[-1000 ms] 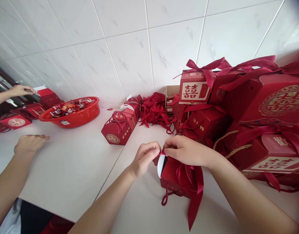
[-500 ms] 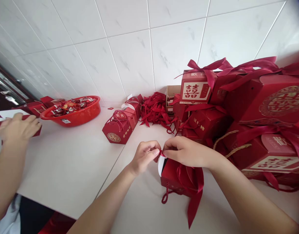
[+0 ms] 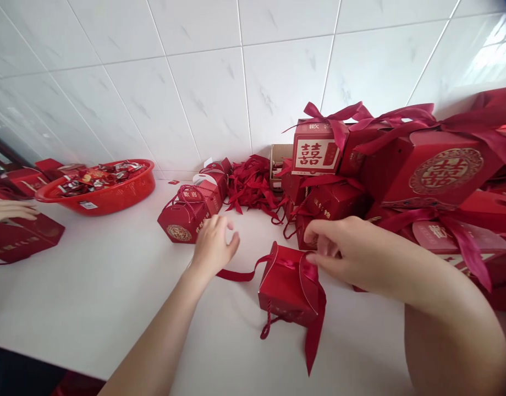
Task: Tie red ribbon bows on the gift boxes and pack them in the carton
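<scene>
A small red gift box point(image 3: 284, 280) stands on the table in front of me, its curved end flaps folded up. A dark red ribbon point(image 3: 241, 276) runs across its top; one tail trails left and the other hangs over the front right. A twisted red cord loop point(image 3: 266, 330) dangles at its lower front. My left hand point(image 3: 214, 247) is in the air left of the box, thumb and fingers apart, holding nothing. At the box's right flap is my right hand point(image 3: 333, 250), fingers bent, with a gap between thumb and forefinger; the thumb tip is close to the ribbon.
Finished-looking red boxes with bows point(image 3: 446, 170) are stacked on the right. A ribbon pile point(image 3: 253, 184) and a corded box point(image 3: 182, 220) lie towards the tiled wall. Left are a red basin point(image 3: 113, 201) of wrapped sweets and another person's hand point(image 3: 11, 212) on a box.
Both hands have left the box's left flap, which has gone from open to folded up. My left hand moved left, and my right hand is now by the right flap.
</scene>
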`<state>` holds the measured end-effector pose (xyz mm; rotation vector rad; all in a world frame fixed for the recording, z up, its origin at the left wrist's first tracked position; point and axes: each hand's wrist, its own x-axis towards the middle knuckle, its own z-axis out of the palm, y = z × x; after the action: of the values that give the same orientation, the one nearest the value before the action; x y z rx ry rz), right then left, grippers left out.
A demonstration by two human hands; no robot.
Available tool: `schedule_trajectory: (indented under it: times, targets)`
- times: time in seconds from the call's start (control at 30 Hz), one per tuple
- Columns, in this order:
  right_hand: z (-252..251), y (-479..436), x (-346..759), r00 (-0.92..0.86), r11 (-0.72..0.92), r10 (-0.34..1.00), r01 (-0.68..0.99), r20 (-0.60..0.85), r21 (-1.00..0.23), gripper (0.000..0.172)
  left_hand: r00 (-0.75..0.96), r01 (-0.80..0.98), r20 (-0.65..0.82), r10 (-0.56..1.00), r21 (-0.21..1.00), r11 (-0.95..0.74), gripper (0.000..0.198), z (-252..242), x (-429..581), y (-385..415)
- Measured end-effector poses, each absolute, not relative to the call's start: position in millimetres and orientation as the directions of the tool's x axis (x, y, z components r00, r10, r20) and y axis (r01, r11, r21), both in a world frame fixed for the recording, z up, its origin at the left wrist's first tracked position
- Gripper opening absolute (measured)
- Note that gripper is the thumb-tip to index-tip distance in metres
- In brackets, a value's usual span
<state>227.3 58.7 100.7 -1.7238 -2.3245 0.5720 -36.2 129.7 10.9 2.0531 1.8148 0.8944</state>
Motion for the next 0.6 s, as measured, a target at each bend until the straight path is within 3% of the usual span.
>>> schedule_trajectory:
  times: [0.1, 0.2, 0.3, 0.43, 0.6]
  targets:
    - [97, 60, 228, -0.314, 0.203, 0.917, 0.899, -0.247, -0.389, 0.02, 0.366, 0.616, 0.119, 0.923, 0.712, -0.336, 0.022, 18, -19, 115]
    - [94, 67, 221, -0.313, 0.171, 0.889, 0.904, -0.335, -0.391, 0.035, 0.613, 0.419, -0.035, 0.789, 0.861, -0.287, 0.029, 20, -11, 106]
    - [91, 78, 216, -0.329, 0.183, 0.885, 0.896, -0.329, -0.404, 0.042, 0.57, 0.44, -0.087, 0.817, 0.872, -0.215, 0.038, 14, -10, 108]
    - [83, 93, 219, -0.319, 0.205, 0.925, 0.878, -0.209, -0.433, 0.047, 0.483, 0.465, -0.168, 0.859, 0.881, -0.089, 0.041, 4, -11, 114]
    - [79, 99, 229, -0.276, 0.177, 0.934, 0.909, -0.227, -0.376, 0.048, 0.519, 0.434, -0.142, 0.843, 0.893, -0.117, 0.051, 4, -10, 114]
